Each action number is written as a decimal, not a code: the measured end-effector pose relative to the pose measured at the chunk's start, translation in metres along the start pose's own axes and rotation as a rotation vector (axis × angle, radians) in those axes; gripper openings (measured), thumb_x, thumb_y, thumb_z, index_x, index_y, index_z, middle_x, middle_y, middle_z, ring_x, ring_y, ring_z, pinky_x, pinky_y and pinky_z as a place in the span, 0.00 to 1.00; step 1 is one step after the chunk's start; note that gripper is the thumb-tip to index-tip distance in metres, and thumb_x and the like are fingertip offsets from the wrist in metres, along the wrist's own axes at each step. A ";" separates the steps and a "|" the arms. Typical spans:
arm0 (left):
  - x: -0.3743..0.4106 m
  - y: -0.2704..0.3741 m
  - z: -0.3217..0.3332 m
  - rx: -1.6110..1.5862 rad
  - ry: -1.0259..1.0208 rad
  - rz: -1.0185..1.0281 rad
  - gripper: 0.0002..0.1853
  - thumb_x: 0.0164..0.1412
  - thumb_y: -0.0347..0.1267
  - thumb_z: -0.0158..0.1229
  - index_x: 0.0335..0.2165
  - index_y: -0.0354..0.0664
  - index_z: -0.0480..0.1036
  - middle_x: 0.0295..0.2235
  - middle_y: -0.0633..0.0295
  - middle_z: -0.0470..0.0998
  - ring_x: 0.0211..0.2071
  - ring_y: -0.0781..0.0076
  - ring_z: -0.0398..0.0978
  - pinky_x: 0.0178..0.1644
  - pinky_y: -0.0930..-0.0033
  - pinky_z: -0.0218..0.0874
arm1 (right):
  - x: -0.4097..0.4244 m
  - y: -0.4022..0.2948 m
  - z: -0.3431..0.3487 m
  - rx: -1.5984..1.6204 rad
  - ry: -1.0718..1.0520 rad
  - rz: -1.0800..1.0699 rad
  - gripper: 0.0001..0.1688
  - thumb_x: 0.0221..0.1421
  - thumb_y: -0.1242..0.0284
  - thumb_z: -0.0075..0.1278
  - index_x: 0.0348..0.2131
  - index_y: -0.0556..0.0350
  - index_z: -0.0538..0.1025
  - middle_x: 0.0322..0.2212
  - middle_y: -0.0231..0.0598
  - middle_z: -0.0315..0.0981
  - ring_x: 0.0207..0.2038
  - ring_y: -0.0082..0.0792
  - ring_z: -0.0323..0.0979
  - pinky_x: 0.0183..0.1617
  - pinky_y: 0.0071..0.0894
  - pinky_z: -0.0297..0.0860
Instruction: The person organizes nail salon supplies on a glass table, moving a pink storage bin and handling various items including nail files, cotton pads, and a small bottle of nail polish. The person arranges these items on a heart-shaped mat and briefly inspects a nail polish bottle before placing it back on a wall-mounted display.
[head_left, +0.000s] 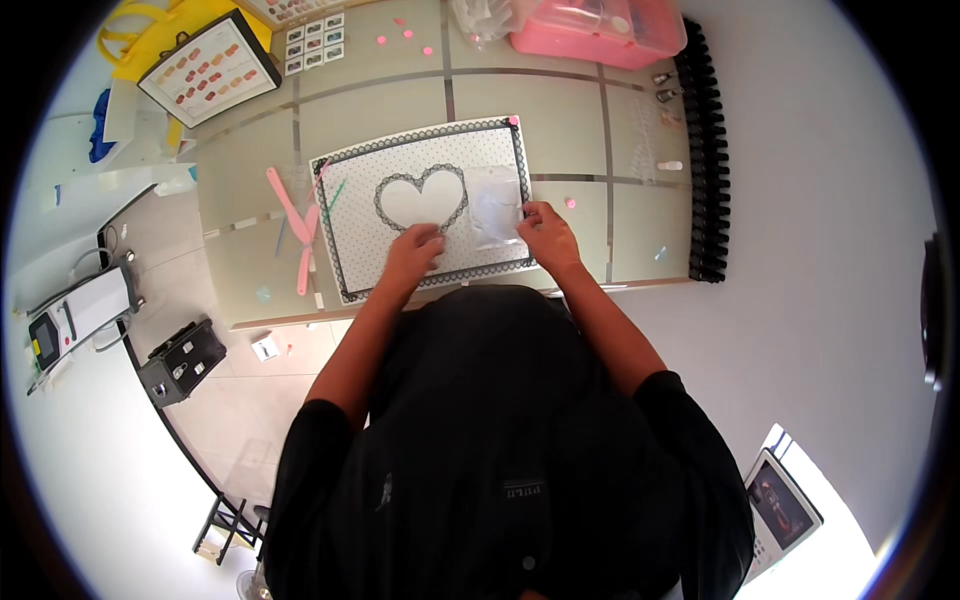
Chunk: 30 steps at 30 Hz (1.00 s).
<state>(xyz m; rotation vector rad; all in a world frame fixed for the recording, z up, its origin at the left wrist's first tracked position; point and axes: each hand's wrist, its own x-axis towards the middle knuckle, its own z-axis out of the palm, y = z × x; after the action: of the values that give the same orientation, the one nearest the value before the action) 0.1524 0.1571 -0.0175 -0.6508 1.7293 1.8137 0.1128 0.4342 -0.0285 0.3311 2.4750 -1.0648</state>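
Observation:
A white dotted mat (352, 202) with a black lace-print border and a lace-edged heart lies on the tabletop. On its right part rests a clear plastic pouch (495, 206) with whitish contents. My right hand (551, 238) is at the pouch's right edge, fingers curled; whether they pinch it is unclear. Just below the heart, my left hand (414, 259) hovers over or rests on the mat, slightly blurred, fingers loosely bent and apart, with nothing visible in them. Pink nail files (289, 202) lie crossed at the mat's left side, beside a thin green stick (336, 199).
A pink plastic box (600, 34) stands at the back right, near a black ridged rack (707, 165) along the table's right edge. A framed color chart (210, 71) and a yellow bag (142, 34) occupy the back left. A black case (184, 364) sits on the floor.

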 end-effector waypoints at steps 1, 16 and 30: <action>0.009 0.005 0.016 0.006 -0.022 -0.016 0.27 0.62 0.38 0.60 0.54 0.32 0.70 0.44 0.54 0.80 0.39 0.70 0.78 0.40 0.70 0.69 | 0.000 -0.002 0.002 -0.006 -0.032 0.025 0.24 0.54 0.63 0.56 0.48 0.54 0.76 0.35 0.41 0.81 0.39 0.39 0.80 0.47 0.37 0.73; 0.031 0.016 0.042 -0.150 -0.206 0.020 0.15 0.61 0.31 0.60 0.43 0.30 0.77 0.36 0.59 0.81 0.35 0.74 0.77 0.42 0.70 0.68 | -0.024 -0.020 -0.008 0.594 -0.339 0.211 0.23 0.58 0.63 0.57 0.48 0.60 0.76 0.31 0.33 0.77 0.30 0.23 0.73 0.36 0.24 0.72; -0.002 0.026 0.019 -0.180 -0.121 0.310 0.11 0.63 0.29 0.60 0.41 0.33 0.75 0.36 0.59 0.81 0.35 0.78 0.76 0.42 0.73 0.68 | -0.036 -0.038 -0.004 0.500 -0.356 -0.025 0.11 0.60 0.68 0.58 0.37 0.58 0.79 0.28 0.30 0.77 0.31 0.20 0.72 0.38 0.23 0.70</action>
<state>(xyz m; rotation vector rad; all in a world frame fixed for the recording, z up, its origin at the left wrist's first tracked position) 0.1369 0.1753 0.0038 -0.3452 1.6710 2.1913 0.1291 0.4102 0.0150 0.2302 1.8875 -1.5949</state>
